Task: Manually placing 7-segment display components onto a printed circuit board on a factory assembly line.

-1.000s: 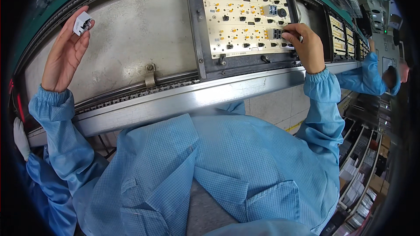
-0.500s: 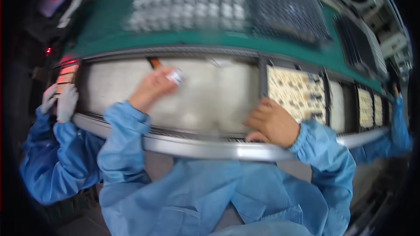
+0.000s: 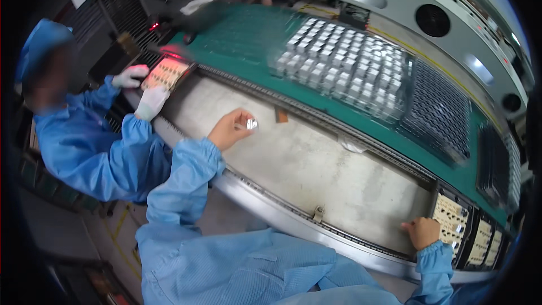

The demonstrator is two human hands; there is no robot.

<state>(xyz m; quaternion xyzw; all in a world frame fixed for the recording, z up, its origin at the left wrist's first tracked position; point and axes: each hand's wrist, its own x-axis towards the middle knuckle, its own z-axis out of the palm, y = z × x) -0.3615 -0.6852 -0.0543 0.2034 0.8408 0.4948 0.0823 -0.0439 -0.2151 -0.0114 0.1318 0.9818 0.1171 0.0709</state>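
Observation:
My left hand (image 3: 230,130) is raised over the pale metal bed of a conveyor (image 3: 293,158). Between its thumb and fingers it pinches a small shiny silver piece (image 3: 252,125). Far to the right, my right hand (image 3: 424,232) is closed, fingers curled and thumb pointing left. It is beside the left edge of a dark frame holding a cream circuit board (image 3: 450,219) with dark parts on it. What the curled fingers hold, if anything, is hidden.
A co-worker's gloved hands (image 3: 151,101) hold a red-lit board (image 3: 166,73) at the conveyor's left end. Behind the rail, a green mat (image 3: 237,39) carries a clear tray of silver blocks (image 3: 344,68) and dark trays (image 3: 437,107). A small brown piece (image 3: 281,114) lies by the far rail.
The view has swung left, so the co-worker shows more fully and the boards appear lower right. The silver piece remains in my left hand; my right hand stays beside the board frame.

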